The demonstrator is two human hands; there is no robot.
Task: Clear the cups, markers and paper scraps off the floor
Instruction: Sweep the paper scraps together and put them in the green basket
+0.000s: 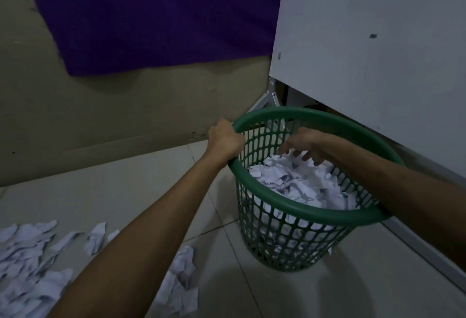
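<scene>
A: From the head view, where's the green basket (pixel 300 206)?

B: On the tiled floor (pixel 290 290), tilted a little, close under the white cabinet (pixel 365 52) that rises behind it. It's a mesh-walled basket with a solid rim, and it's piled with torn paper scraps (pixel 295 184).

A: And the hands?

B: The left hand (pixel 224 141) is at the basket's far-left rim — its grip is closed round the rim, fingers curled over it. The right hand (pixel 302 146) reaches in over the near-right rim, fingers spread and slightly bent, fingertips (pixel 306 157) touching or just above the top of the scraps inside; I can't tell whether it pinches any.

A: Anything still on the floor?

B: Yes — loose paper (pixel 27 264) lies in a heap well to the left of the basket, and another crumpled bunch (pixel 180 282) sits nearer, just left of the basket's base, partly under the left forearm.

A: Behind the basket?

B: A beige wall with a purple cloth (pixel 151 15) hanging on it, up and left of the basket
</scene>
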